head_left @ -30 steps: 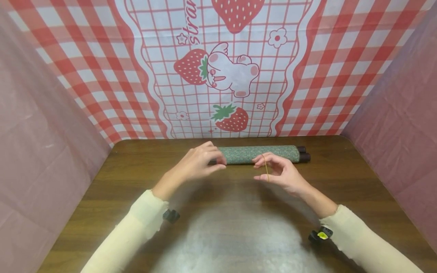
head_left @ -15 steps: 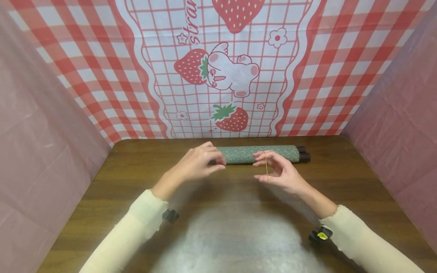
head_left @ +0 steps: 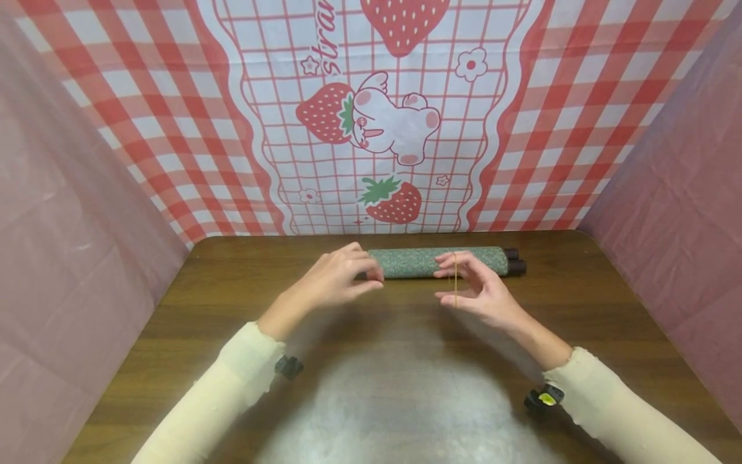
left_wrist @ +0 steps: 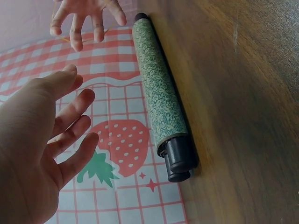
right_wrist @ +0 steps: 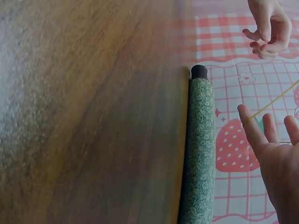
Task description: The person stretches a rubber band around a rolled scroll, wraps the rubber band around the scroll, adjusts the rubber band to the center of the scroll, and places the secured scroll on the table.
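Note:
A green patterned rolled scroll [head_left: 406, 263] with dark rod ends lies along the far side of the table. My left hand [head_left: 342, 277] hovers in front of its left end, fingers loosely bent and nothing in them; in the left wrist view a gap separates this hand [left_wrist: 32, 135] from the scroll [left_wrist: 161, 88]. A thin yellow rubber band [head_left: 455, 280] is stretched between the thumb and fingers of my right hand [head_left: 484, 293], which is raised before the scroll's right half. The right wrist view has the band [right_wrist: 275, 99] running taut from a finger, the fingers spread apart.
The brown wooden table [head_left: 394, 386] ends at a wall hung with a red-and-white strawberry cloth [head_left: 400, 129]. Pink curtains [head_left: 75, 193] close off both sides. A dark wrist camera [head_left: 545, 398] sits on the right cuff, another on the left.
My right hand has shifted slightly right and spread its fingers, carrying the rubber band along and holding it more upright. The left hand and the scroll stay nearly where they were.

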`<state>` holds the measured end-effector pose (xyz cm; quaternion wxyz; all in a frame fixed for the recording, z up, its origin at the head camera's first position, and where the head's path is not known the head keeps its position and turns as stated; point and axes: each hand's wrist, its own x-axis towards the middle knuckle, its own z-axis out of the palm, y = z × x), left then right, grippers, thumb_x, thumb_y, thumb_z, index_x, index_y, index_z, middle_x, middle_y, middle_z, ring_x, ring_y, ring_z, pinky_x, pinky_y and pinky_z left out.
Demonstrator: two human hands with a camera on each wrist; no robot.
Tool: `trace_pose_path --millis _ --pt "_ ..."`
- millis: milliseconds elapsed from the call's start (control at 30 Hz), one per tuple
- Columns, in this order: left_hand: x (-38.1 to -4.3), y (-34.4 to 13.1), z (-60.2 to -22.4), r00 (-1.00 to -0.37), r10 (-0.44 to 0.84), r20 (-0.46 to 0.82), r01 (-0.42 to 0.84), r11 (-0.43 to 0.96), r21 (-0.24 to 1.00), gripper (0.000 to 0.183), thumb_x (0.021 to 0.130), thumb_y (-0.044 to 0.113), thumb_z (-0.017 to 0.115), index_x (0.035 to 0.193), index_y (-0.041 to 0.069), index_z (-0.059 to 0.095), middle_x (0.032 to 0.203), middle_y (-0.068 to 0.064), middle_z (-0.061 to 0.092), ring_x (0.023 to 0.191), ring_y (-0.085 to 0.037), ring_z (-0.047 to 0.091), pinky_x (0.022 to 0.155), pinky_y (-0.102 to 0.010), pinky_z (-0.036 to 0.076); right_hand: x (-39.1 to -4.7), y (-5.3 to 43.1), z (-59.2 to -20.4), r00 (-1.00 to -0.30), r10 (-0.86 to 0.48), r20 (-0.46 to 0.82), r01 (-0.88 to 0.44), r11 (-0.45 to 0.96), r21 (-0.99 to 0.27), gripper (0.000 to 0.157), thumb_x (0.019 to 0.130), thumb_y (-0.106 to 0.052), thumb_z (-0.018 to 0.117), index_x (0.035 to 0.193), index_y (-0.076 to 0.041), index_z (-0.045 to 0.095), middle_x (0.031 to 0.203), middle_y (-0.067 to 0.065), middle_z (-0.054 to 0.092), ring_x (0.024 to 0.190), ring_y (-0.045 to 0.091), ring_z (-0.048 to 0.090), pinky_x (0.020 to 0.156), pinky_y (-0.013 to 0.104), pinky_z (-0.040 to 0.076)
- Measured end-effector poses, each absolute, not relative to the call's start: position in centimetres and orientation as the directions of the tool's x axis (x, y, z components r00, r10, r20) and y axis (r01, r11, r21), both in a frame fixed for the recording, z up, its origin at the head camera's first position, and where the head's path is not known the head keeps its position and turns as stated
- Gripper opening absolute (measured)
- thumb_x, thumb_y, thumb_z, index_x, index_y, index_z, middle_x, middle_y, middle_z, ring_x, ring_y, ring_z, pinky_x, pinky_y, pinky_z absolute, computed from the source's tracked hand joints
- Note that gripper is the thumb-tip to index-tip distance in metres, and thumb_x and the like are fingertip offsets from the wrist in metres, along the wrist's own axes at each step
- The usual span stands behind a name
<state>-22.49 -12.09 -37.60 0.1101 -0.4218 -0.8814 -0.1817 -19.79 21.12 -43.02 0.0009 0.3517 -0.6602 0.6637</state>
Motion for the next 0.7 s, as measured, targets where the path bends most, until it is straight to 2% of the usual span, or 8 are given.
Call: trace_pose_path --millis 367,567,700 --pt "-22.41 -11.99 -37.52 -0.615 0.709 0.345 0.787 0.575 0.221 0.01 0.102 0.034 0.083 0.105 0.024 0.082 0.101 0.009 0.081 0.102 -0.014 0.067 0.078 -0.031 0.059 -19.78 21.38 -42.91 -0.758 -0.458 0.464 -0.489 -0.072 -0.869 0.053 0.09 0.018 0.08 0.135 0.018 0.05 0.156 -0.002 0.058 0.131 0.006 0.068 0.096 0.036 0.07" --pt "-22.35 -12.03 -37.68 -0.628 0.703 0.335 0.777 0.589 0.22 0.01 0.103 0.033 0.082 0.105 0.024 0.082 0.101 0.009 0.081 0.102 -0.014 0.066 0.077 -0.03 0.059 -19.74 21.75 -42.72 -0.761 -0.444 0.473 -0.51 -0.04 -0.859 0.053 0.089 0.02 0.081 0.132 0.019 0.052 0.154 -0.009 0.058 0.129 0.007 0.067 0.094 0.036 0.071" --pt "-22.21 -12.15 -37.8 -0.645 0.689 0.331 0.763 0.608 0.22 0.008 0.102 0.031 0.084 0.105 0.024 0.082 0.099 0.009 0.081 0.101 -0.014 0.066 0.075 -0.03 0.058 -19.65 22.04 -42.61 -0.768 -0.435 0.471 -0.516 -0.016 -0.856 0.053 0.088 0.02 0.081 0.132 0.02 0.052 0.154 -0.008 0.058 0.129 0.008 0.067 0.094 0.036 0.07"
